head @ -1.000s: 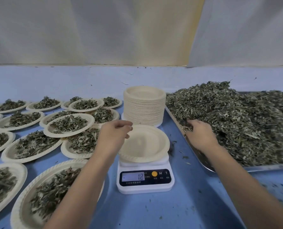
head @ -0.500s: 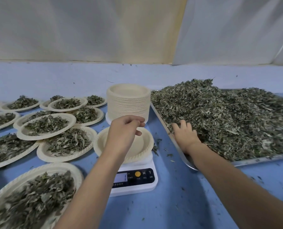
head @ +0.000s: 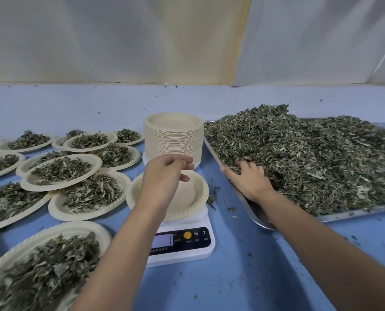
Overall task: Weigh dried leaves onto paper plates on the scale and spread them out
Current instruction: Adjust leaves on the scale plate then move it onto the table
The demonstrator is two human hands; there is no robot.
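- While the empty paper plate sits on the white scale at the middle of the bench, no leaves lie on it.
- Left hand hovers just over that plate, fingers loosely curled, thumb apart from them, holding nothing I can see.
- Right hand lies spread on the near edge of the dried leaves, fingertips pushed into the heap.
- That heap fills a metal tray to the right of the scale.
- Behind the scale stands a tall stack of plates.
- To the left, filled plates overlap one another across the bench.
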